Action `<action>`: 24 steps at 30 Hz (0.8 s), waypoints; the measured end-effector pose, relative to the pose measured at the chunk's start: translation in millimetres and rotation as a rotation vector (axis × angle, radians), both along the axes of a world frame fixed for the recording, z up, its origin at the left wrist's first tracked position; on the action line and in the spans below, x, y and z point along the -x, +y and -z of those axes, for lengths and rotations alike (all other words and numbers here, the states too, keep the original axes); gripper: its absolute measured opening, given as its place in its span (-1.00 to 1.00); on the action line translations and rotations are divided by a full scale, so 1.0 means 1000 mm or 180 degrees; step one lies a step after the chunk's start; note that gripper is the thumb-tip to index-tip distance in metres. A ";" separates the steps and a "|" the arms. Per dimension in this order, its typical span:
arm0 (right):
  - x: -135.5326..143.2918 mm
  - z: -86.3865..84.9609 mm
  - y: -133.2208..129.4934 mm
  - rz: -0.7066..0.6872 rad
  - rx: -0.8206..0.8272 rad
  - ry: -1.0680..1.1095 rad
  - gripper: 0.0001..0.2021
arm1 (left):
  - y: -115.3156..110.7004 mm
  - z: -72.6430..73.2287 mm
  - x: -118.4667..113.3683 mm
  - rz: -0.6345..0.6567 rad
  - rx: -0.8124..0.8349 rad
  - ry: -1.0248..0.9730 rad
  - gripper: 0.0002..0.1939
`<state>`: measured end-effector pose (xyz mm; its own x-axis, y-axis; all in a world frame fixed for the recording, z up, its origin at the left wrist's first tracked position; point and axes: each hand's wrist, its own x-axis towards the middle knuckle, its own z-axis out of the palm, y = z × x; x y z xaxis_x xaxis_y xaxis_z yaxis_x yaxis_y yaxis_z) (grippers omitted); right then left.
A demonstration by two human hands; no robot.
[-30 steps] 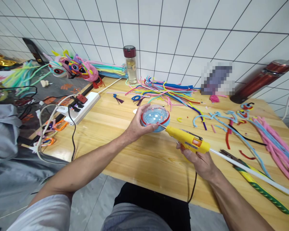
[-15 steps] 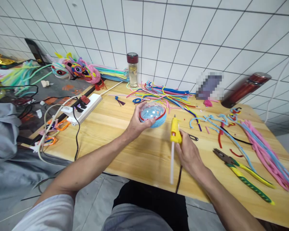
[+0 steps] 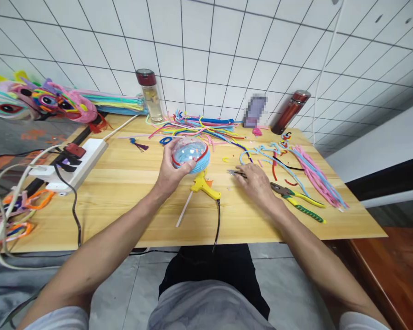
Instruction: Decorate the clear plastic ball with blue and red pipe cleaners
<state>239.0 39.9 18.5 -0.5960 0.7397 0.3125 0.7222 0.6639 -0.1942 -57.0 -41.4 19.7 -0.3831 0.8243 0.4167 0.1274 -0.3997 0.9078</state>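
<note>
Left hand (image 3: 168, 172) clamps its fingers on the ball (image 3: 192, 155); right hand (image 3: 256, 182) at a small tool (image 3: 236, 173), can't tell if fingers grip; glue gun (image 3: 203, 184) lies between!

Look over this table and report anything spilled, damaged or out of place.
Nothing looks spilled or broken. Two things look untidy: the yellow glue gun lies on the wooden tabletop, no stand visible, its nozzle hidden behind the clear dome in the left hand, and red pipe-cleaner offcuts lie loose by the pliers.
</note>
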 end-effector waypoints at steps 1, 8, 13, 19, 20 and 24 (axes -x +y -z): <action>-0.006 0.001 0.010 0.0099 0.0052 -0.0058 -0.70 | -0.001 -0.001 -0.003 0.0028 0.0045 0.0005 -0.04; -0.006 0.017 0.031 0.0213 0.0318 -0.0291 -0.74 | -0.003 -0.004 -0.009 0.0083 0.0354 0.0023 -0.01; -0.005 0.006 0.029 0.0662 0.0567 -0.0425 -0.76 | -0.004 -0.004 -0.009 0.0126 0.0487 0.0049 -0.02; -0.003 -0.026 0.006 0.0102 0.0297 0.0411 -0.68 | -0.004 -0.003 -0.014 0.0187 0.0622 -0.0058 -0.01; 0.002 -0.031 0.001 -0.0123 0.0142 0.0528 -0.68 | -0.004 -0.002 -0.014 0.0173 0.0634 -0.0078 -0.02; 0.030 -0.038 -0.013 -0.0820 -0.0445 0.0792 -0.72 | -0.002 0.000 -0.014 0.0087 0.0671 -0.0115 0.02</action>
